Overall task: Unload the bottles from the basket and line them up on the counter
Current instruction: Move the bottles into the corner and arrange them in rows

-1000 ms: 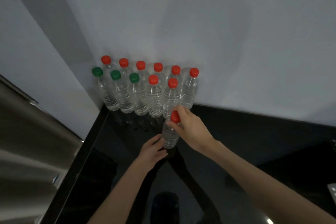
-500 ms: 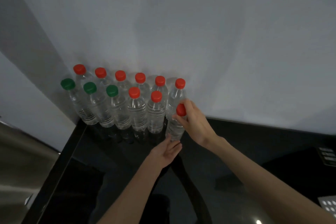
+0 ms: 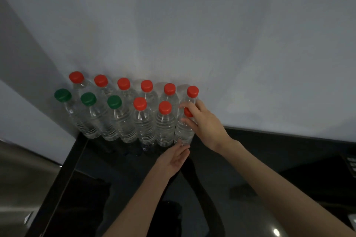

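Head view. Two rows of clear bottles stand on the black table (image 3: pixel 250 159) against the white wall (image 3: pixel 212 34). The back row (image 3: pixel 147 87) holds six red-capped bottles. The front row (image 3: pixel 115 119) holds three green-capped and two red-capped bottles, and a sixth bottle (image 3: pixel 184 131) is at its right end, just beside the neighbouring red-capped bottle.

The right hand (image 3: pixel 204 121) grips this sixth bottle at the neck, fingers closed around its red cap (image 3: pixel 187 112). The left hand (image 3: pixel 173 159) is open, fingertips at the bottle's base, holding nothing.

The sixth bottle's long axis is vertical, cap up, base on or just above the table; contact cannot be confirmed.

Progress: eleven bottles are placed and the twelfth appears to be in final positioning. The basket is not in view, so any remaining count cannot be determined.
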The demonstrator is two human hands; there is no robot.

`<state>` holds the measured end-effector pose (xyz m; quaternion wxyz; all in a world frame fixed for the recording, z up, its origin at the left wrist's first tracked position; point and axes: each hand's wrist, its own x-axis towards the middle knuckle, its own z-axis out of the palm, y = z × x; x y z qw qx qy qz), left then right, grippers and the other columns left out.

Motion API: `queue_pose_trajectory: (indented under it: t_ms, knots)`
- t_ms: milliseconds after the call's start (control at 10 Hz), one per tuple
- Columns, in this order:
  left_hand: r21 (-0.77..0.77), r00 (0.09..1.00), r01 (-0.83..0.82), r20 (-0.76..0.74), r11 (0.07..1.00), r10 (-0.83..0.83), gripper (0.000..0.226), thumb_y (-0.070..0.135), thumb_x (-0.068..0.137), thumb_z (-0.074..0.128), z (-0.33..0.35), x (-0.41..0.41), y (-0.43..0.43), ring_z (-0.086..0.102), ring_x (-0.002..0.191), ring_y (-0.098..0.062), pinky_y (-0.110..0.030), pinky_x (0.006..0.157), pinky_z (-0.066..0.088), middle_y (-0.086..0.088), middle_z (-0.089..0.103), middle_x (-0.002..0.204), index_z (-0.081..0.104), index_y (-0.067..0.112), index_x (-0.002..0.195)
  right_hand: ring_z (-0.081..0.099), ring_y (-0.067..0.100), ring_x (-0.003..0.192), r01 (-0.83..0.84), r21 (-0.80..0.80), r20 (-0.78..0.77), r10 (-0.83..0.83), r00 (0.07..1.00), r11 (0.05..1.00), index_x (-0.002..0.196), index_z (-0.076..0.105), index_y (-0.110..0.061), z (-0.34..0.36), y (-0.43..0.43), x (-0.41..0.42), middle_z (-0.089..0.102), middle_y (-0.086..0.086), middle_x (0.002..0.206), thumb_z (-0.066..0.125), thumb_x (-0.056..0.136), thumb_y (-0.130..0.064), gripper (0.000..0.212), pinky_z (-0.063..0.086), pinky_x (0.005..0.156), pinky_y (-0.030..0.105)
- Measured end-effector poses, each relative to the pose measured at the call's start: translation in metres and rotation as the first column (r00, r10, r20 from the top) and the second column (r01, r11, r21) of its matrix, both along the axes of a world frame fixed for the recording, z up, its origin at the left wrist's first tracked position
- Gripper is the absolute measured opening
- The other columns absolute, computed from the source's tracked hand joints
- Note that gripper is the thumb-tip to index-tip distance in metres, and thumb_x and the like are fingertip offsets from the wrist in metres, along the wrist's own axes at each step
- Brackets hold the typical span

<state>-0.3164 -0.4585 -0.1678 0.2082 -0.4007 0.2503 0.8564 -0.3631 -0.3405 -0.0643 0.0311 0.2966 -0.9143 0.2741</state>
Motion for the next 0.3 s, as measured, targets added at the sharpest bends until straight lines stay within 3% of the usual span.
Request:
queue_pose_trajectory:
  t_ms: [100, 200, 300]
  knots:
    - [-0.033, 1.000, 0.005, -0.022, 0.999, -0.006, 0.041, 0.010, 0.099, 0.048, 0.014, 0.005, 0.005, 0.043, 0.134, -0.030, -0.035, 0.109, 0.037, -0.022, 0.047, 0.142, 0.043, -0.001, 0.138, 0.043, 0.008, 0.085, -0.016, 0.033, 0.060, 0.014, 0.998, 0.999, 0.143, 0.033, -0.028, 0.008, 0.007, 0.010, 0.034, -0.009, 0.114, 0.050, 0.097, -0.016, 0.051, 0.041, 0.070, 0.023]
    - [-0.032, 0.997, 0.001, -0.080, 0.999, -0.004, 0.050, 0.017, 0.098, 0.051, 0.030, 0.012, 0.005, 0.036, 0.138, -0.034, -0.044, 0.107, 0.037, -0.023, 0.037, 0.148, 0.036, 0.010, 0.145, 0.047, 0.013, 0.093, 0.005, 0.049, 0.152, -0.013, 0.988, 0.999, 0.150, 0.017, -0.038, 0.018, 0.025, 0.028, 0.040, -0.005, 0.113, 0.052, 0.096, -0.016, 0.068, 0.047, 0.079, 0.029]
    - [-0.098, 0.978, 0.113, -0.167, 0.989, -0.128, 0.056, 0.028, 0.098, 0.050, 0.047, 0.025, 0.007, 0.035, 0.138, -0.034, -0.050, 0.106, 0.036, -0.016, 0.033, 0.152, 0.028, 0.018, 0.149, 0.046, 0.018, 0.117, 0.059, 0.061, 0.202, -0.070, 0.977, 0.996, 0.149, 0.016, -0.044, 0.034, 0.047, 0.060, 0.044, 0.002, 0.132, 0.053, 0.096, -0.023, 0.068, 0.047, 0.095, 0.034]
